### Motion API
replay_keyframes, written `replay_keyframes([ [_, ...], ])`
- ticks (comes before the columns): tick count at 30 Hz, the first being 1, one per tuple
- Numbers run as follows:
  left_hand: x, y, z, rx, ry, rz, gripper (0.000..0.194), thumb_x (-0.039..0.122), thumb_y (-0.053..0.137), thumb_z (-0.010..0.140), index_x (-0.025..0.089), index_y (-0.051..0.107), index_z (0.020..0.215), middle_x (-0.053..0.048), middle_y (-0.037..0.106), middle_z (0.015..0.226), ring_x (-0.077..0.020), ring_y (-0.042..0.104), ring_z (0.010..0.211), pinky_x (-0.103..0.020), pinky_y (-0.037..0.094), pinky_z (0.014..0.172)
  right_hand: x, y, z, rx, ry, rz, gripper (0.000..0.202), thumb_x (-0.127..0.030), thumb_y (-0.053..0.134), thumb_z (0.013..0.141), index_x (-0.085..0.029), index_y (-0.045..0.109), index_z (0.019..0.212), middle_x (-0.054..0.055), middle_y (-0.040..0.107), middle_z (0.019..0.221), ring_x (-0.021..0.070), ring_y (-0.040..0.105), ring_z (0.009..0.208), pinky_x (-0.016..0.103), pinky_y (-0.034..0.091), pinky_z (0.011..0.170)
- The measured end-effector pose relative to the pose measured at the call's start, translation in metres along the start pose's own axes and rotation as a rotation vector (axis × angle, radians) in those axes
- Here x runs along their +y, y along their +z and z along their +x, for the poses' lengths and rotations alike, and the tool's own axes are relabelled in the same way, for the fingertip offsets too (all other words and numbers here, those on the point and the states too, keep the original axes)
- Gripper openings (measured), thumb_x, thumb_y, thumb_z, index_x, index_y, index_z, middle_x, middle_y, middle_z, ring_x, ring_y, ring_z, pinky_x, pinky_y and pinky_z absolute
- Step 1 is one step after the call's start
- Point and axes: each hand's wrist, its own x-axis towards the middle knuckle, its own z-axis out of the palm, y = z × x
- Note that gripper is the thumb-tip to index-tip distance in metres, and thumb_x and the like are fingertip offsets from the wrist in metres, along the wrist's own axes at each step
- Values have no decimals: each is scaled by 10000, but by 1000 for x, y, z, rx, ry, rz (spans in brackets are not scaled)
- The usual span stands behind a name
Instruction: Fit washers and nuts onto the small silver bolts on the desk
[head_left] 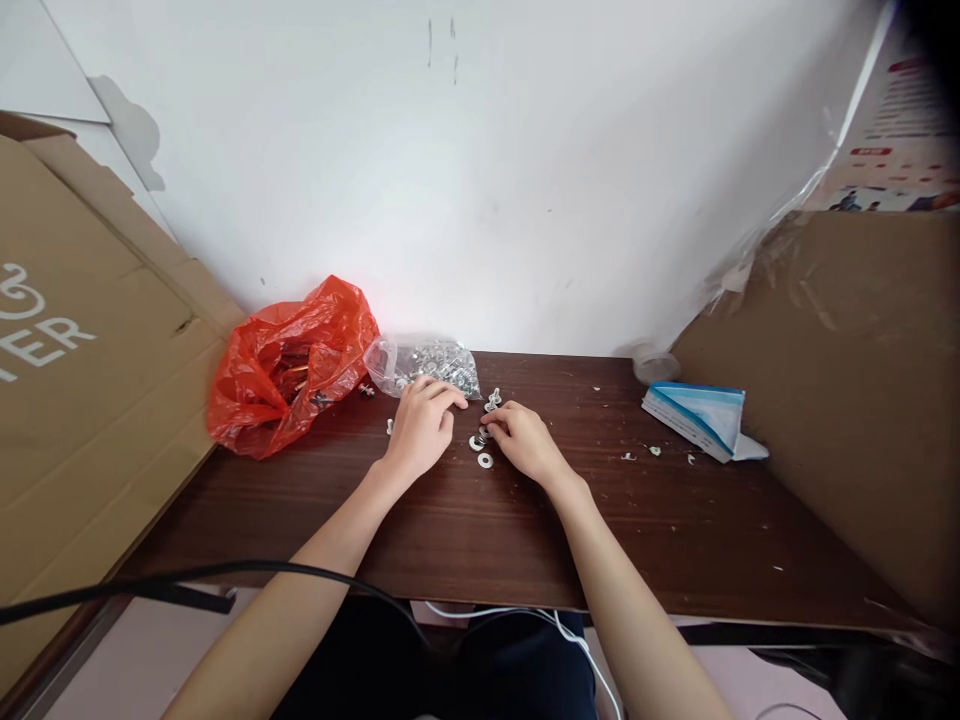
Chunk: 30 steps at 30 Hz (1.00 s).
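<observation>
My left hand (421, 428) hovers just in front of a clear plastic bag (442, 365) full of small metal hardware. Its fingers reach forward and right, with a gap between thumb and forefinger and nothing visible in it. To the right, my right hand (526, 442) has thumb and fingertips closed at a small metal washer (484, 432), partly hidden by the fingers. Beneath those fingertips another washer (477, 443) lies on the table, and a flat washer (485, 461) sits nearer to me. Beyond the right fingertips stand a few bolts with washers (493, 400).
A red plastic bag (296, 365) slumps at the left against a cardboard box (97, 330). On the right are a blue-and-white packet (697, 415), a clear round container (655, 362) and scattered scraps (655, 451). A black cable (262, 566) crosses the table's front edge.
</observation>
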Motion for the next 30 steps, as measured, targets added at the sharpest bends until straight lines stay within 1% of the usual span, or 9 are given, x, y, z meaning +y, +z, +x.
replay_keyframes([
  [3,-9,-11,8,76,-47,-70,367,-64,413,735,192,663,815,-6,695,911,-193,535,927,-364,454,876,-1,0,0,-34,2,40,219,-87,551,845,-148,718,973,97,641,978,180,630,814,298,474,772],
  [5,-18,-21,13,96,-35,-88,365,-68,408,729,186,664,786,-10,679,882,-188,531,912,-351,456,864,-1,0,0,-43,6,54,216,-75,557,833,-150,717,958,92,635,968,168,626,782,287,477,741],
  [8,-31,-34,14,9,13,-10,320,-24,435,756,189,675,739,-28,625,856,-197,508,900,-352,449,832,1,1,1,-43,-4,79,199,-74,561,825,-160,709,927,79,630,950,158,620,764,278,475,714],
  [10,-38,-37,9,-50,15,-11,315,-6,434,772,187,682,769,-31,605,865,-183,514,863,-338,451,800,2,2,1,-40,-4,86,188,-72,563,819,-166,697,912,69,625,940,156,613,766,280,470,717],
  [13,-41,-35,-1,-82,23,22,242,76,467,831,183,684,814,-37,590,839,-182,516,840,-342,451,806,3,3,1,-34,-7,91,170,-71,566,810,-171,678,889,51,614,913,148,593,741,283,461,717],
  [17,-38,-30,-8,-120,41,48,149,183,544,840,194,684,891,-45,594,882,-199,525,883,-359,458,834,5,4,2,-6,-33,132,169,-54,555,791,-172,658,856,31,584,859,138,577,725,268,453,700],
  [20,-35,-28,-9,-170,36,121,164,246,580,827,196,685,943,-59,594,940,-223,530,931,-394,451,872,5,3,1,10,-66,135,171,-52,543,788,-177,646,842,24,571,848,142,568,739,264,446,694],
  [25,-31,-27,-11,-212,46,254,174,224,551,836,188,695,928,-74,622,922,-250,522,952,-420,421,863,3,2,0,6,-88,129,151,-61,545,778,-180,634,800,21,588,837,145,561,730,263,430,676],
  [30,-29,-23,-13,-251,49,237,219,161,498,847,194,705,908,-76,656,860,-250,519,922,-413,415,822,2,2,0,16,-89,150,141,-77,549,781,-189,632,800,17,625,828,144,567,713,251,416,645],
])
